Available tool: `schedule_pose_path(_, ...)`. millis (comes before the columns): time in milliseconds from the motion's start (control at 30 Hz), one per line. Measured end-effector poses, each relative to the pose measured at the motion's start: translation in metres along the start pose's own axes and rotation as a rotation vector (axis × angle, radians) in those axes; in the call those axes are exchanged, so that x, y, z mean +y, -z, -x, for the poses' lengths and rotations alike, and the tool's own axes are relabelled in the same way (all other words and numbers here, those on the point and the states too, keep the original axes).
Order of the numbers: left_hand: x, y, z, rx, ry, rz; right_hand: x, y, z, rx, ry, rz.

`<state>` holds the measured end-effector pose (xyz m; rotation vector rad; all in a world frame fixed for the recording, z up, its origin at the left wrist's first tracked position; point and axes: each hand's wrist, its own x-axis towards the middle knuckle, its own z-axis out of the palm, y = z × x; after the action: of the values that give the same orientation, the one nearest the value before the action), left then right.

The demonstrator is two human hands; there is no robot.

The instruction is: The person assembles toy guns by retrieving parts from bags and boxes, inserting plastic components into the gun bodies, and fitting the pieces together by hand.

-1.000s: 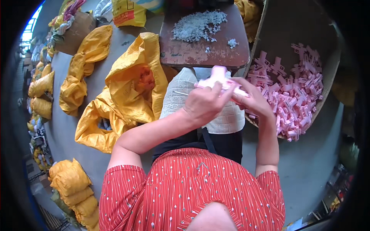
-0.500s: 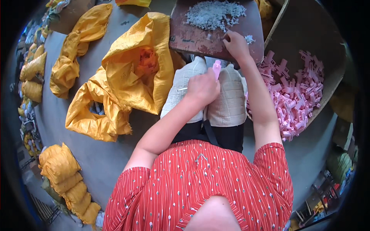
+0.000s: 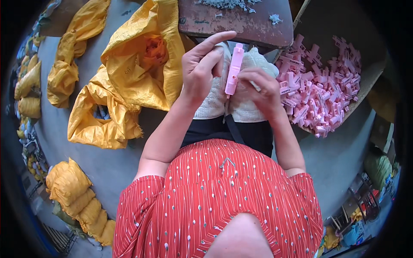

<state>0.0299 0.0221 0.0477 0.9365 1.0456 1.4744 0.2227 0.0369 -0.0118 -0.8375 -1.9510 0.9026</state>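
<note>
A long, narrow pink plastic part (image 3: 234, 69) with a small round hole stands tilted between my hands, above my lap. My right hand (image 3: 264, 90) has its fingertips closed on the part's right side and is slightly blurred. My left hand (image 3: 200, 71) is on the other side, its index finger stretched past the part's top end. The other left fingers are curled, and what they may hold is hidden. Beyond my hands, small white plastic bits (image 3: 230, 3) lie on a worn dark-red board (image 3: 241, 30), with a small cluster of bits (image 3: 275, 19) apart to the right.
A box (image 3: 370, 79) at the right holds a heap of similar pink parts (image 3: 322, 92). To the left stands an open yellow sack (image 3: 142, 81) with orange contents (image 3: 155, 51). More yellow sacks (image 3: 77, 193) lie on the floor. Pale padded cloth (image 3: 249, 109) covers my knees.
My right hand has come back from the board to the pink part. My left hand has risen leftward and extended its index finger; the thin metal rod it showed is out of sight. The view has shifted.
</note>
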Motion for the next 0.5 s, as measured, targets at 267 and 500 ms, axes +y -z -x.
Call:
schedule_pose_path(267, -0.020, -0.014, 0.006, -0.111, -0.093, 0.190, -0.001, -0.013, 0.014, -0.006, 0.023, 0.126)
schedule_pose_path(500, -0.043, -0.011, 0.022, -0.194, -0.117, -0.065, -0.009, -0.023, 0.020, 0.040, -0.111, 0.065)
